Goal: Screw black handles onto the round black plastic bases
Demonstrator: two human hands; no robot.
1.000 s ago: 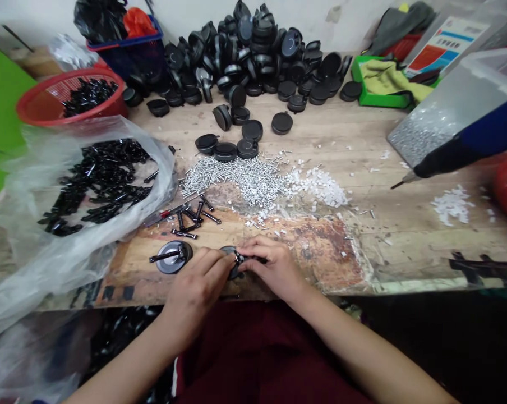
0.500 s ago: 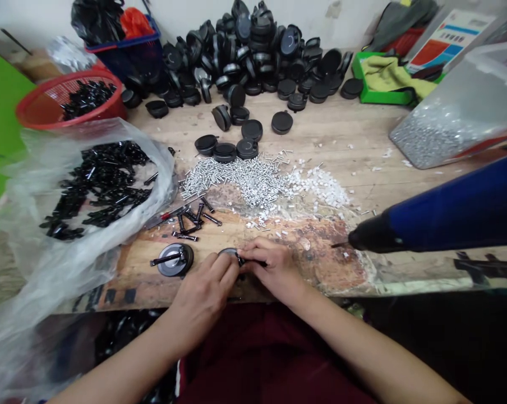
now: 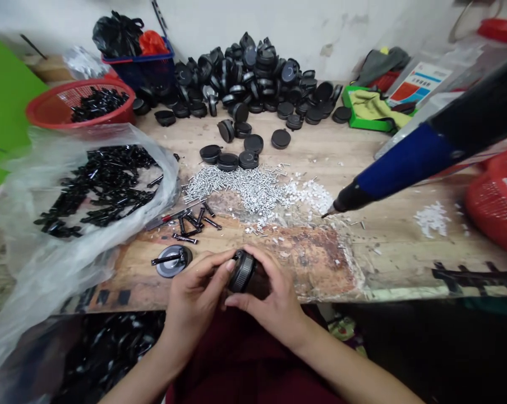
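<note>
Between my two hands a round black knob-like part (image 3: pixel 242 271) with a ribbed rim is held on edge at the table's front. My left hand (image 3: pixel 201 286) pinches its left side with thumb and fingers. My right hand (image 3: pixel 274 292) curls around its right side, the thumb underneath. Left of my hands lies a second round part (image 3: pixel 169 268) with a black arm across its pale face. Just behind it are several loose black arms (image 3: pixel 190 221) and a red-handled screwdriver (image 3: pixel 163 221).
Small metal screws (image 3: pixel 253 191) and white plastic bits (image 3: pixel 310 195) lie in heaps mid-table. A blue power screwdriver (image 3: pixel 388 163) reaches in from the right, tip low. Black round parts (image 3: pixel 253 84) pile against the wall. A plastic bag (image 3: pixel 169 174) and red basket (image 3: pixel 35 112) stand left.
The round part has been lifted and tipped on edge; both hands have shifted their hold around it. The view has turned, and the power screwdriver appears more steeply slanted.
</note>
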